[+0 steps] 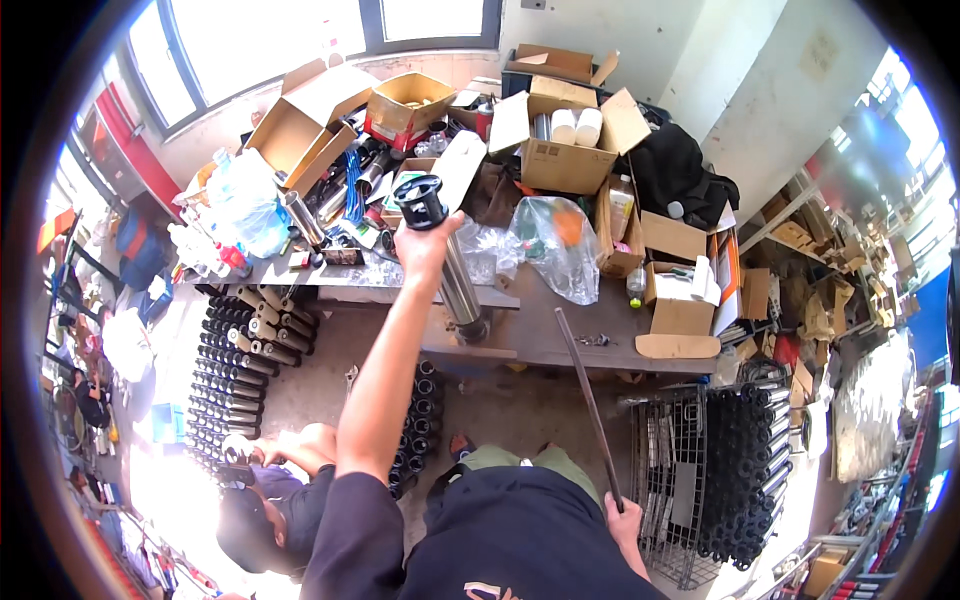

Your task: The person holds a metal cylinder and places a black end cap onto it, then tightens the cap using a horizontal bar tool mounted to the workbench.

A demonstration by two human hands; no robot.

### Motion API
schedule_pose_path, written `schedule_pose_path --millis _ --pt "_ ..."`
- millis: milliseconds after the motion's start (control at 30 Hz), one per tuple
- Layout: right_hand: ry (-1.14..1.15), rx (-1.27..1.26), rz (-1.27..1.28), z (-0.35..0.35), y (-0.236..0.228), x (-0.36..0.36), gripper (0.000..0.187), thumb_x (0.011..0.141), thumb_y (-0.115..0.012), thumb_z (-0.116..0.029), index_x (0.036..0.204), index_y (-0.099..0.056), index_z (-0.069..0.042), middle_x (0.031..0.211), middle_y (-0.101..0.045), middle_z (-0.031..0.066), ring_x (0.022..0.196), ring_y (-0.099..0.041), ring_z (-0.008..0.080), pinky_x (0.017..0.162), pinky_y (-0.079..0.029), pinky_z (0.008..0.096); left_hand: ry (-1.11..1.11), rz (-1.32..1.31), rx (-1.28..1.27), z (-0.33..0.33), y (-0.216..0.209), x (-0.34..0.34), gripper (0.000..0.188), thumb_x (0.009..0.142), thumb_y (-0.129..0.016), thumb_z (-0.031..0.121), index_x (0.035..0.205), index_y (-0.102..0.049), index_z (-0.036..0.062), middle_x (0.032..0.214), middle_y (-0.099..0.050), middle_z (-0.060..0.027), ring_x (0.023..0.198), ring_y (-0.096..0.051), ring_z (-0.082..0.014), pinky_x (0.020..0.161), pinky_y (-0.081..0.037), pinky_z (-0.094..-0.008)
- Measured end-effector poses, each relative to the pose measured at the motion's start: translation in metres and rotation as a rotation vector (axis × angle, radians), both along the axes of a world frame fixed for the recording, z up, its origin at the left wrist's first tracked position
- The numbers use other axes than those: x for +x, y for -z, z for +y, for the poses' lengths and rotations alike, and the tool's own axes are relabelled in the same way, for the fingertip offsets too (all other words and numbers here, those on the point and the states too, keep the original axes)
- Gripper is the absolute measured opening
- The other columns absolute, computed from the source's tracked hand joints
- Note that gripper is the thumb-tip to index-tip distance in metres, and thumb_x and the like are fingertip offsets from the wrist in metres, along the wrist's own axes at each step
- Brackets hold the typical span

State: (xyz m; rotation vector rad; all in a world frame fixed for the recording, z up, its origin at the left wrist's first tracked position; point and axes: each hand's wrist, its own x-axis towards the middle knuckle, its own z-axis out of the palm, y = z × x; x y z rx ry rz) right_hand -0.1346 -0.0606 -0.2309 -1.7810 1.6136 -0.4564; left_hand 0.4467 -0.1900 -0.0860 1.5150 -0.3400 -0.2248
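My left hand (424, 246) is closed round the upper part of a shiny metal cylinder (460, 290) with a black ringed top. The cylinder leans, and its dark lower end meets the front part of the workbench (540, 350). Down by my right side, my right hand (624, 522) grips the lower end of a long, thin dark rod (588, 395). That rod slants up and to the left, and its far tip comes up over the bench's front edge. Small metal pieces (596, 341) lie on the bench to the right of the tip.
Cardboard boxes (565, 165), plastic bags (555, 250) and loose tubes crowd the back of the bench. Rows of cylinders (230, 370) stand on the floor at left. A wire cage (665, 480) with black-ended cylinders is at right. A co-worker (270, 520) crouches at lower left.
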Motion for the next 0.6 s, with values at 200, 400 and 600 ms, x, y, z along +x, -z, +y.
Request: schedule_pose_path --millis 200,400,600 --pt "-0.119 -0.025 -0.076 -0.054 -0.027 0.035 0.043 0.091 -0.069 -0.026 0.063 -0.052 0.002 0.05 -0.04 0.0118 0.046 -0.039 0.0152 0.048 -0.034 0.0385 -0.36 -0.435 0.019 0.002 0.001 -0.067 0.057 0.064 -0.09 0.023 0.102 -0.057 -0.0035 0.092 -0.065 -0.0203 0.088 -0.064 -0.04 0.082 -0.05 -0.046" --pt "-0.231 -0.023 -0.053 -0.085 -0.04 0.034 0.041 0.09 -0.069 -0.026 0.065 -0.053 0.002 0.051 -0.039 0.0111 0.047 -0.038 0.0143 0.048 -0.033 0.0373 -0.553 -0.574 0.094 -0.016 0.006 -0.077 0.066 0.064 -0.088 0.03 0.111 -0.057 -0.0035 0.101 -0.06 -0.0201 0.093 -0.061 -0.0418 0.084 -0.048 -0.048" --pt "-0.256 0.028 -0.073 -0.092 -0.04 0.03 0.039 0.092 -0.069 -0.024 0.066 -0.053 0.002 0.051 -0.038 0.0054 0.051 -0.037 0.0095 0.048 -0.032 0.0335 -0.968 -0.462 0.228 -0.033 0.02 -0.093 0.072 0.061 -0.093 0.041 0.106 -0.056 -0.0006 0.099 -0.059 -0.0179 0.098 -0.054 -0.04 0.087 -0.042 -0.0511"
